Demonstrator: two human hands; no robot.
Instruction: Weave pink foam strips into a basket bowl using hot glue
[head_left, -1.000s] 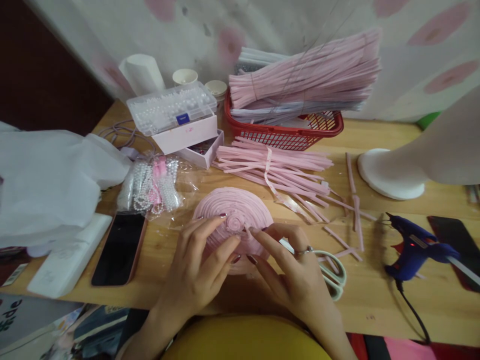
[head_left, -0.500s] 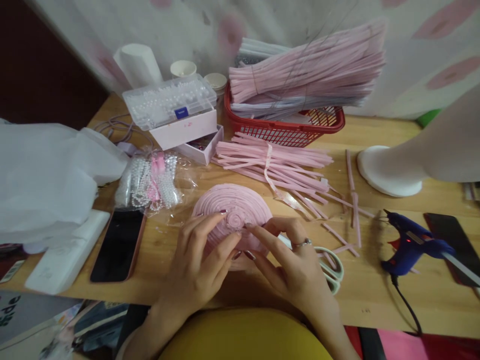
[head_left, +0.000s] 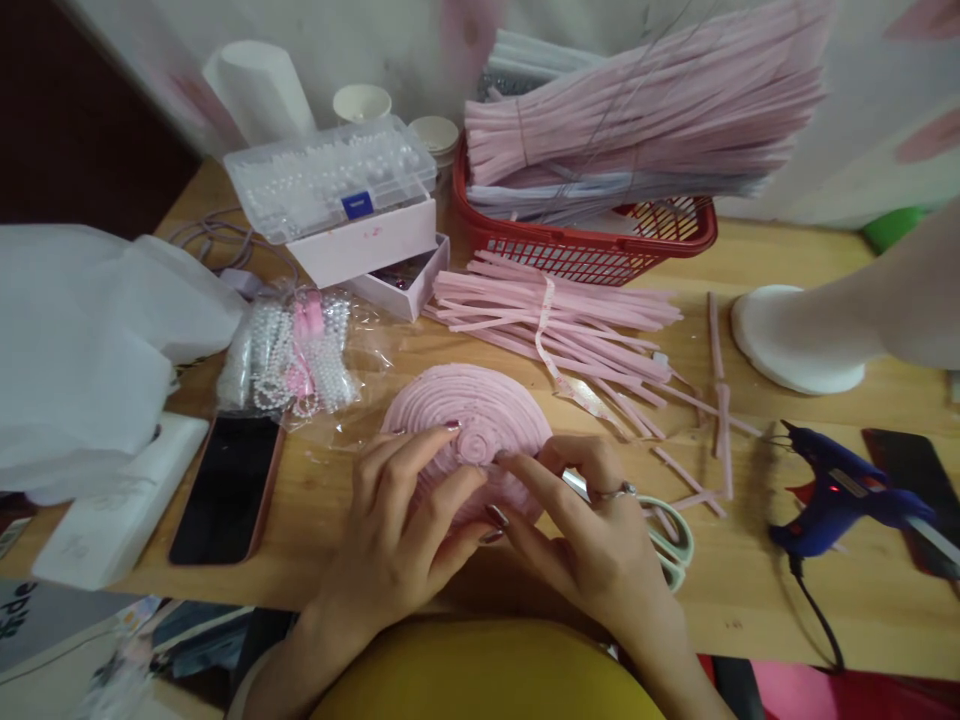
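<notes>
Table point(head_left: 750, 625), pale wood, backed by white wall covering point(head_left: 862, 110) with pink blotches. Near front edge, middle: coiled pink disc point(head_left: 476, 435), beneath both hands. Left hand point(head_left: 405, 515): half-curled over disc's left side, fingertips touching; firmness of hold impossible to tell. Right hand point(head_left: 592, 530): thumb and forefinger parted, forefinger tip beside spiral centre; anything pinched, cannot tell. Behind: red basket point(head_left: 570, 250), heaped with pink stems point(head_left: 645, 105). Right: scissors point(head_left: 679, 540), blue glue gun point(head_left: 832, 495), white stand point(head_left: 795, 340). Left: phone point(head_left: 225, 490), bagged pearl strings point(head_left: 289, 355). Upper left: dark brown panel point(head_left: 67, 130).
</notes>
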